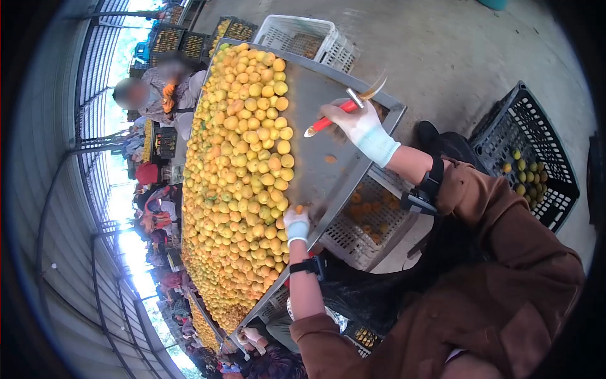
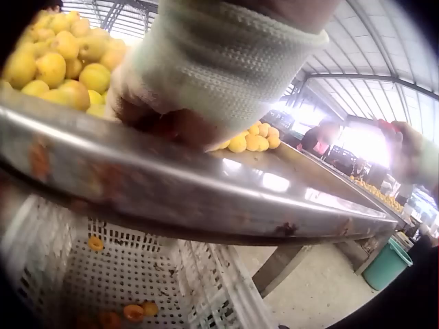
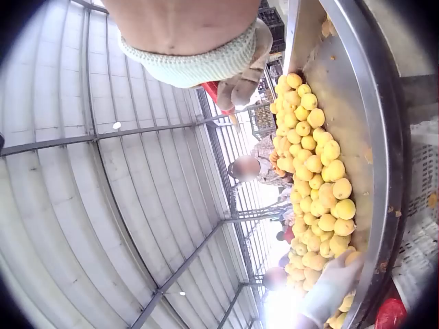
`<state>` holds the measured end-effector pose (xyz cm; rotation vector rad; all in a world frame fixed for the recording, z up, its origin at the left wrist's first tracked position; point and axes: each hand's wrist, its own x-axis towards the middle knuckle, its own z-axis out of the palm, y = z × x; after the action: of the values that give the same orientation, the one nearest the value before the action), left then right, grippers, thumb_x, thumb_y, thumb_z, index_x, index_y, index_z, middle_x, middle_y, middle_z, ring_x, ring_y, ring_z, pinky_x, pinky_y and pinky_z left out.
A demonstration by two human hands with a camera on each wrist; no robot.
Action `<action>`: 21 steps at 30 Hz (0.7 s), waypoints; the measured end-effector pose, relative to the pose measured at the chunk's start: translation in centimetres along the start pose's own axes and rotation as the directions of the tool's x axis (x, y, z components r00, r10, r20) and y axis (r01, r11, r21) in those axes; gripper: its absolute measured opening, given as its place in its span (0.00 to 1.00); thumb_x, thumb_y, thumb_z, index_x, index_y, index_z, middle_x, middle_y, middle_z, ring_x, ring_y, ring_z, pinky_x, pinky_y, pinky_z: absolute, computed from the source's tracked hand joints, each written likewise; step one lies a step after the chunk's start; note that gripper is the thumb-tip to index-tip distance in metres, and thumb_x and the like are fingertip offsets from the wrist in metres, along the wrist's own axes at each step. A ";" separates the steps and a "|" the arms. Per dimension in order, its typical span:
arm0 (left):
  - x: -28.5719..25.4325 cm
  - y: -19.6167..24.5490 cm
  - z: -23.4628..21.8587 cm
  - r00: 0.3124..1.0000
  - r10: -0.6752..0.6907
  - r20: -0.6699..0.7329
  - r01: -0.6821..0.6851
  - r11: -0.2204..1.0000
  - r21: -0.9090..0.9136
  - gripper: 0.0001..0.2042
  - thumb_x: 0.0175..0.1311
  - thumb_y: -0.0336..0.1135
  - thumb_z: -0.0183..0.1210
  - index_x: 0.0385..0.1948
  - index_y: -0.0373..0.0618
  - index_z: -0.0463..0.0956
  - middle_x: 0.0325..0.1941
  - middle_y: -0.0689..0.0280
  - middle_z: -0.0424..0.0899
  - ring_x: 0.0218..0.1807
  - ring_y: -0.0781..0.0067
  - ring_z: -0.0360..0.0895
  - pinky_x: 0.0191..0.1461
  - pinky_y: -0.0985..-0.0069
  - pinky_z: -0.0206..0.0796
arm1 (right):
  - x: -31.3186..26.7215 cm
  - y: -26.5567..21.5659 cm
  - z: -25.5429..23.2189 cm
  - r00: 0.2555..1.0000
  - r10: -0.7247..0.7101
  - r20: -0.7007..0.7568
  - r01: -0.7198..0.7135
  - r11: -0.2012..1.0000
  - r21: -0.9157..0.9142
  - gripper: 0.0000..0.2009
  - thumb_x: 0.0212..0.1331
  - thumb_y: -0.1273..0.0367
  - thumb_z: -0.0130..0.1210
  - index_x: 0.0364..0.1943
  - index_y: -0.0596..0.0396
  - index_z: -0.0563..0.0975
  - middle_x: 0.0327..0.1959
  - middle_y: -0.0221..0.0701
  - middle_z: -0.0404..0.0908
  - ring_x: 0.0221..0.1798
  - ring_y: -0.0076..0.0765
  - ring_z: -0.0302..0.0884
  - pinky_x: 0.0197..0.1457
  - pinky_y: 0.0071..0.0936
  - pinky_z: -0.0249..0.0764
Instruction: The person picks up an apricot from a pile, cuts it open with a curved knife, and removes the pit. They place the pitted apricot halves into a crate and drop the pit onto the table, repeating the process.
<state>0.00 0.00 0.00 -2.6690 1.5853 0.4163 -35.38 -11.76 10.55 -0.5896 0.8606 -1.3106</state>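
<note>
In the head view the gloved left hand (image 1: 297, 225) is at the edge of a heap of yellow-orange fruit (image 1: 252, 151), fingers curled round one fruit (image 1: 299, 209). The left wrist view shows this hand (image 2: 185, 82) low behind the metal rim, its fingertips partly hidden. Raised over the bare part of the metal table (image 1: 315, 95), the gloved right hand (image 1: 365, 125) grips a red-handled tool (image 1: 329, 119) with a pale tip and a metal part. The right wrist view shows the right hand (image 3: 236, 86) away from the heap and the left hand (image 3: 335, 282) beside it.
White crates (image 1: 360, 234) stand below the near rim, with fruit pieces inside. A black crate (image 1: 530, 151) holding greenish fruit is at the right. Another white crate (image 1: 297, 31) adjoins the table's far end. A person (image 1: 154, 91) sits across, others farther along. A green bucket (image 2: 387, 264) stands on the floor.
</note>
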 end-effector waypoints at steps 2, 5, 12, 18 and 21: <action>-1.1 3.6 -0.3 0.989 -0.138 0.057 0.149 0.943 -0.299 0.16 0.59 0.43 0.63 0.40 0.39 0.78 0.34 0.53 0.84 0.32 0.56 0.82 0.38 0.60 0.75 | -0.2 -0.6 0.1 0.996 0.075 -0.046 -0.075 0.997 -0.017 0.13 0.55 0.61 0.62 0.31 0.58 0.81 0.19 0.31 0.80 0.15 0.26 0.74 0.20 0.23 0.72; -1.7 14.6 -0.8 0.981 -0.063 0.184 0.169 0.744 -0.647 0.12 0.61 0.37 0.63 0.35 0.37 0.76 0.28 0.54 0.81 0.24 0.66 0.80 0.28 0.71 0.74 | 0.1 -1.7 -1.1 0.999 0.041 -0.027 -0.042 0.999 -0.004 0.13 0.55 0.61 0.61 0.31 0.57 0.81 0.20 0.31 0.80 0.16 0.25 0.74 0.20 0.23 0.72; -1.4 25.2 -1.6 0.966 0.258 -0.012 -0.171 0.608 -0.776 0.09 0.64 0.33 0.58 0.41 0.39 0.75 0.25 0.64 0.81 0.21 0.75 0.77 0.24 0.78 0.70 | 0.7 -1.6 -2.4 0.991 -0.067 -0.117 0.072 0.997 0.040 0.12 0.54 0.63 0.64 0.32 0.59 0.81 0.22 0.29 0.82 0.17 0.23 0.74 0.21 0.21 0.71; -3.3 20.3 -3.7 0.970 0.205 0.134 -0.024 0.626 -0.780 0.11 0.66 0.36 0.57 0.42 0.39 0.77 0.29 0.63 0.82 0.25 0.76 0.80 0.26 0.79 0.72 | 1.2 -1.9 -2.9 0.983 -0.108 -0.146 0.087 0.986 -0.141 0.19 0.60 0.56 0.58 0.22 0.59 0.79 0.17 0.28 0.76 0.16 0.24 0.69 0.21 0.26 0.63; -7.7 18.8 -5.8 0.930 0.307 0.204 -0.049 0.651 -0.757 0.12 0.67 0.37 0.57 0.43 0.37 0.77 0.34 0.59 0.84 0.31 0.72 0.82 0.33 0.78 0.75 | 2.1 0.1 -3.3 0.987 -0.157 -0.024 0.152 0.977 -0.147 0.19 0.60 0.57 0.57 0.22 0.59 0.78 0.16 0.27 0.74 0.19 0.24 0.69 0.24 0.28 0.65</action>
<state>-18.42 -3.38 9.75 -2.6635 1.8563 1.7690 -37.88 -13.52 8.14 -0.7615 0.9602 -1.4104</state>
